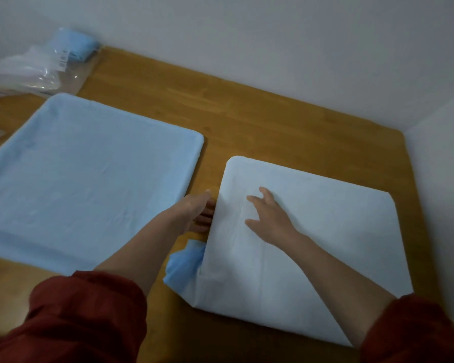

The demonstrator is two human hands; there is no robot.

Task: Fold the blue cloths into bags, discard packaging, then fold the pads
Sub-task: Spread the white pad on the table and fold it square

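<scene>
Pressing folded pad [325, 231], right hand [270, 218] spread flat; left hand [194, 208] at edge, grip unclear.

Light was dim, soft, faintly bluish. Shadows weak: a thin one beside the blue pad [89, 184]. Whole frame slightly blurred; worktop [273, 121] edges bowed by the wide lens. Small glare on the plastic packaging [34, 72].
</scene>
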